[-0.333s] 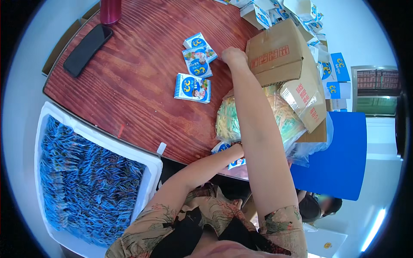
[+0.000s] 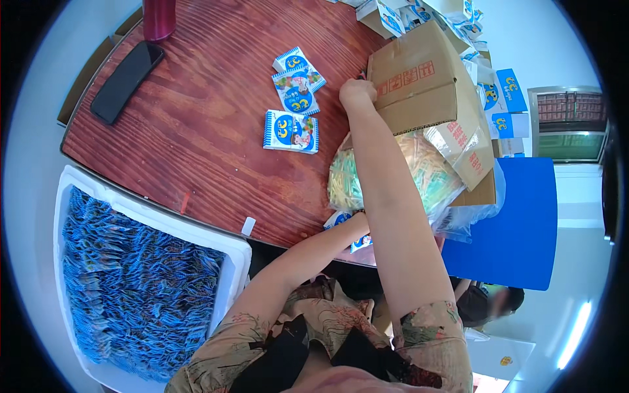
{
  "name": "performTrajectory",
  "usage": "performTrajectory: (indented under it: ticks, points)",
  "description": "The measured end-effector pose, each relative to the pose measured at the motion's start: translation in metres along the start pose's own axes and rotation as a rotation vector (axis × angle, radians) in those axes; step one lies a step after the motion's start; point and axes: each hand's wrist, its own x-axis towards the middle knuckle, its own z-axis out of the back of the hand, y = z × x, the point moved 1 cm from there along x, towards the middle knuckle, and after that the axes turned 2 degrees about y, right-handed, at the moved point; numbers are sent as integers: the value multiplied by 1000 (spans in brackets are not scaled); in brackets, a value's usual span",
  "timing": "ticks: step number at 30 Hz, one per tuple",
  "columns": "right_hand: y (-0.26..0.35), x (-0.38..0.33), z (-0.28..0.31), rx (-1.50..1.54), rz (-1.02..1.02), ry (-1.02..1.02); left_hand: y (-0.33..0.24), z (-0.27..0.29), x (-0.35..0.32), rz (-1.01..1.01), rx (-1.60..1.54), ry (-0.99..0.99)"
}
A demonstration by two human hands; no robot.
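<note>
The right hand (image 2: 358, 93) is held curled beside the carton (image 2: 409, 72); a small dark thing (image 2: 362, 75) is glimpsed at its far side, but whether it is grasped cannot be told. The left hand is hidden behind the right forearm (image 2: 392, 223), so its state cannot be told; near its wrist, packets (image 2: 338, 220) are seen at the edge of the surface (image 2: 203, 144). Under the right forearm, a clear bag (image 2: 345, 187) of pale strips is set at the carton's opening. To the left, loose packs (image 2: 291, 133) are laid out, some overlapped. Further out, a phone (image 2: 126, 82) and a bottle (image 2: 159, 19) are placed, and beside the surface a foam box (image 2: 244, 262) is kept. Beyond the carton, boxes (image 2: 511, 92) are piled. As far as can be judged, much is done, the foam box being well filled with blue sachets (image 2: 144, 281); a few packs are left loose, and many strips are left in the bag.
</note>
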Motion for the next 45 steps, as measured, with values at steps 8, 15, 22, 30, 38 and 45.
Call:
performTrajectory:
  ticks: [8, 15, 22, 30, 38, 45]
  points:
    - [-16, -35, 20, 133, 297, -295, 23, -15, -12, -105, 388, -198]
    - [-14, -125, 45, 608, 487, -127, 122, 106, 33, -30, 168, -61]
    - [-82, -111, 8, 676, 454, -90, 103, -1, 61, 308, 1188, 95]
    - [-120, -112, 8, 970, 591, -263, 118, -26, 65, 258, 893, 72]
    - [-224, -142, -18, 972, 778, -210, 146, -44, 126, 539, 813, -86]
    - [-312, -139, -82, 680, 1076, -175, 198, -69, 175, 635, 773, -315]
